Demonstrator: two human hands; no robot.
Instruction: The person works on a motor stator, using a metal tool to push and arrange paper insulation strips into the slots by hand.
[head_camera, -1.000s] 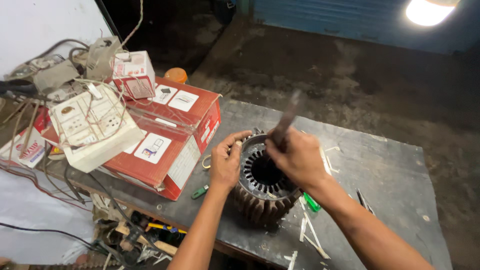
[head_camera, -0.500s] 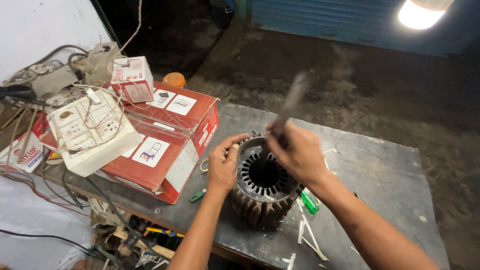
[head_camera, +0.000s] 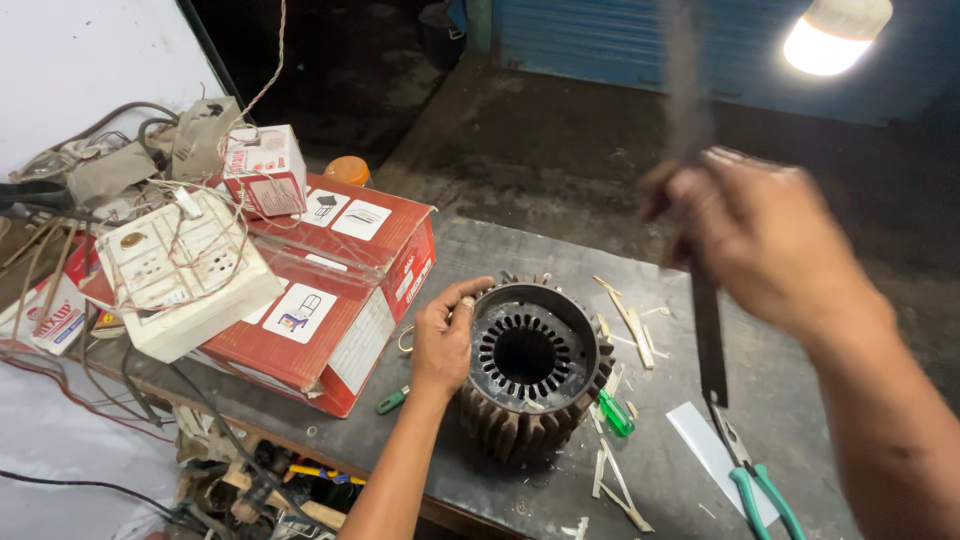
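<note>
Resting on the rim of a round, ribbed, rust-brown metal motor stator (head_camera: 530, 375), the left hand (head_camera: 445, 340) curls its fingers over the near-left edge of the ring and clasps it. The stator stands on end near the front edge of the dark grey metal tabletop (head_camera: 480, 260), its slotted bore facing up.

The right hand (head_camera: 765, 235) is raised well above the right part of the tabletop, blurred, clenched around a long, flat, dark metal strip (head_camera: 708, 340) that hangs down from the fist and also sticks up above it. The strip's lower end is over a white plastic strip (head_camera: 700, 440) lying flat, just beside a pair of pliers with teal handles (head_camera: 755, 480) near the front right corner.

A small green-handled screwdriver (head_camera: 615, 412) lies touching the stator's right side, among pale slivers of insulation paper (head_camera: 630, 320). Another green-handled tool (head_camera: 392, 401) lies just left of the left wrist. At the left edge sits a red cardboard box (head_camera: 340, 300), bearing a white switchboard with tangled wires (head_camera: 185, 270).
</note>
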